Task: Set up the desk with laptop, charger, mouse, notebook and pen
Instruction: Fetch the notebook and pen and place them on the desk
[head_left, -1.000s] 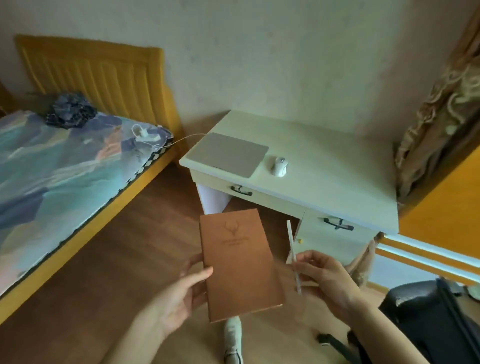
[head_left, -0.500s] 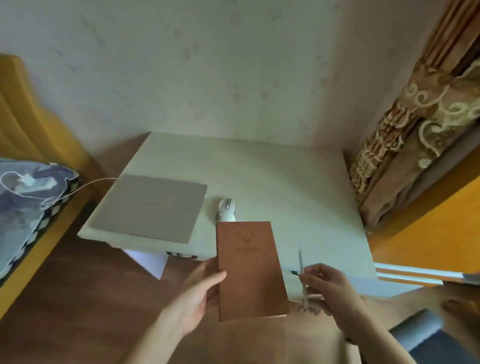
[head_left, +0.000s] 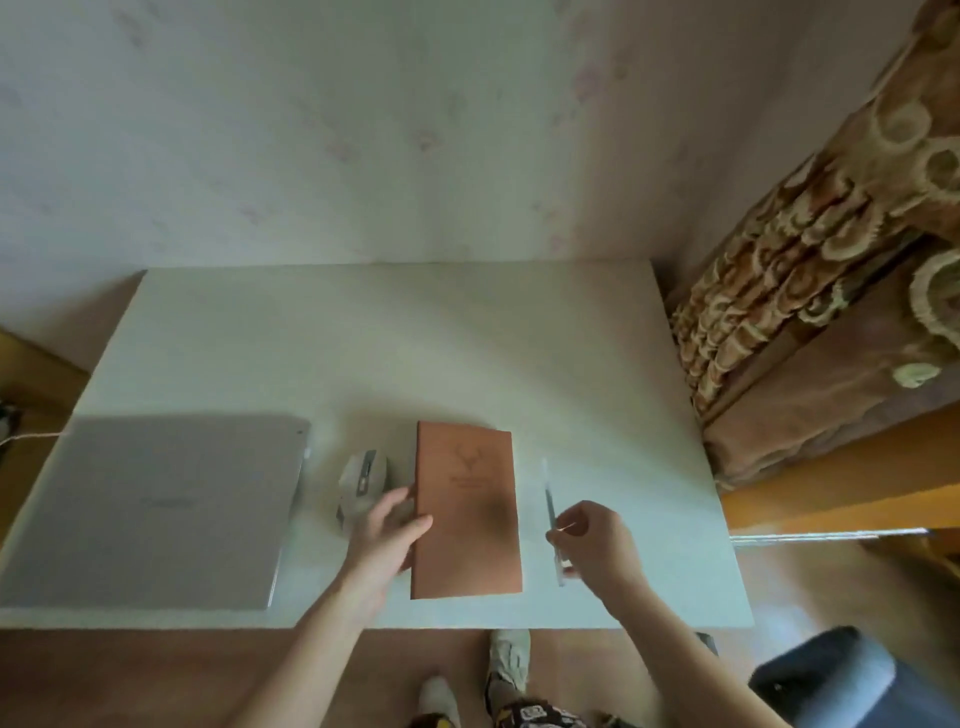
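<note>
Your brown leather-look notebook with the deer emblem is over the counter now, near its front edge, where a second ago you held it above the floor. Can't tell if it's fully resting yet. Left hand grips its left edge, fingers wrapped round it. Right hand pinches the slim clear pen just beside the notebook's right edge. White mouse and closed silver laptop sit to the left. So probably only the let-go remains.
</note>
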